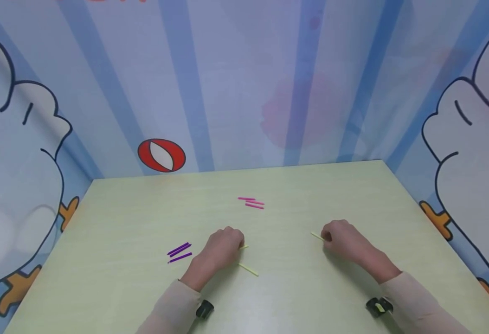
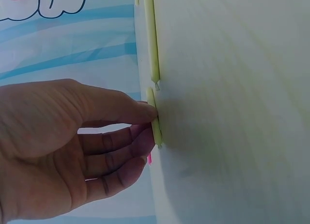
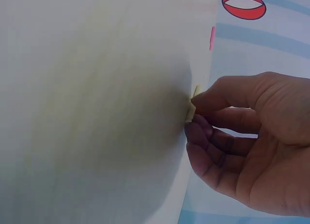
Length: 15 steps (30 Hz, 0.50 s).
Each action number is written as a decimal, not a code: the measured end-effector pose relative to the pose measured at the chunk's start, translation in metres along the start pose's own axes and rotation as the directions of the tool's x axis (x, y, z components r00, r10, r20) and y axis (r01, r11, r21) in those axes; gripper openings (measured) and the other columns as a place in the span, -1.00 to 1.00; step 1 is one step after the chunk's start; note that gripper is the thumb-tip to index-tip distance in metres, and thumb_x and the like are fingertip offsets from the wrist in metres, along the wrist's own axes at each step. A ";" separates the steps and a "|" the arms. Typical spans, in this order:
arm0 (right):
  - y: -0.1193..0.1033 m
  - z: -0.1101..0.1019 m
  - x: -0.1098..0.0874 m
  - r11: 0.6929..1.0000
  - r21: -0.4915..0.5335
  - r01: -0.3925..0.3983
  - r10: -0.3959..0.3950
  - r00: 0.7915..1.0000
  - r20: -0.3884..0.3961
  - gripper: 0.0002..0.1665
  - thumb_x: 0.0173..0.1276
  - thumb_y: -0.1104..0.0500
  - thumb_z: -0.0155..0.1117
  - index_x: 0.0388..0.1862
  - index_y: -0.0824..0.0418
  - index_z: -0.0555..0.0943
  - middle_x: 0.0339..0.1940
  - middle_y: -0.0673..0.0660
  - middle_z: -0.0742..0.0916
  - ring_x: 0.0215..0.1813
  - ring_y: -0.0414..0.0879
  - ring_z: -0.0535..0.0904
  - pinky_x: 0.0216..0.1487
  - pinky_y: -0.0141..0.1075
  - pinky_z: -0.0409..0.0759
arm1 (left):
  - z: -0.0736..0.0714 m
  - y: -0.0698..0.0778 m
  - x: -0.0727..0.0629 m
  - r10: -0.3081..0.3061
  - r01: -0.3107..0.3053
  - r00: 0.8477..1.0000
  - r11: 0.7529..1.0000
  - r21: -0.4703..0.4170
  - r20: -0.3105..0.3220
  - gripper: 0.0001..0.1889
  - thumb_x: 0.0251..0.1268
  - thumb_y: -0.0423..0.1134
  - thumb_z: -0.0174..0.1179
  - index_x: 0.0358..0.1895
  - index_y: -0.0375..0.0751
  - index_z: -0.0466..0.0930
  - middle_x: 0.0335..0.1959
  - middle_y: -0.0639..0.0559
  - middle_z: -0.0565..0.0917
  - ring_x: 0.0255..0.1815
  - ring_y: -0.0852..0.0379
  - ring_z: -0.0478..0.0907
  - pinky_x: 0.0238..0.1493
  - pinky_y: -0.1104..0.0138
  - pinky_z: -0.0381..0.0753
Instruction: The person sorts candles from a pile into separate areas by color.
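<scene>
My left hand point(image 1: 223, 246) pinches a thin yellow candle point(image 2: 157, 129) between thumb and fingers, low over the table. Close beside that hand another yellow candle point(image 1: 248, 270) lies loose, its wick showing in the left wrist view. Farther right, my right hand point(image 1: 349, 242) holds a third yellow candle point(image 1: 317, 236) by thumb and fingertips; part of it is hidden by the fingers in the right wrist view. Three purple candles point(image 1: 180, 258) lie left of my left hand. Beyond both hands, three pink candles point(image 1: 254, 206) lie close together.
The pale table point(image 1: 311, 199) ends at a printed blue striped backdrop point(image 1: 244, 93) behind and at the sides. Cartoon figures and a red ball point(image 1: 144, 155) are printed on it. Dark devices point(image 1: 204, 309) sit at both wrists.
</scene>
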State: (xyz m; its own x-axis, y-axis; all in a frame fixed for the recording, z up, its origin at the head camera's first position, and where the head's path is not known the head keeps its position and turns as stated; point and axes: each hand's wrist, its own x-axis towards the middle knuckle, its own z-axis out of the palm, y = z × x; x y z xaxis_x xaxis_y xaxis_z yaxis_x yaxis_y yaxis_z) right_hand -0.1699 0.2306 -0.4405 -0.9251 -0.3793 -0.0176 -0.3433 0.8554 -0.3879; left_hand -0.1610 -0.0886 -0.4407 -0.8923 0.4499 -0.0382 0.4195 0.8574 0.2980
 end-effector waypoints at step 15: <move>-0.019 -0.017 0.008 0.997 -0.070 0.033 -0.035 0.999 -0.027 -0.72 0.23 0.30 0.30 -0.10 0.44 0.66 -0.30 0.19 0.68 -0.28 0.01 0.60 -0.23 -0.11 0.60 | 0.000 -0.001 0.001 0.002 -0.002 1.000 1.000 0.000 0.005 -0.80 0.25 -0.50 0.20 -0.50 -0.17 0.63 -0.63 0.08 0.43 -0.54 0.16 0.24 -0.49 0.32 0.33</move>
State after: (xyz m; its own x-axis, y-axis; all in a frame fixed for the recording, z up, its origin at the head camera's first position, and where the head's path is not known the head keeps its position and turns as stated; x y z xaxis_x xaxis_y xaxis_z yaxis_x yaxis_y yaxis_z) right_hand -0.1735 0.2176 -0.4174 -0.9166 -0.3992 0.0210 -0.3840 0.8650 -0.3230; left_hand -0.1622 -0.0887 -0.4411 -0.8907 0.4527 -0.0421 0.4213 0.8566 0.2979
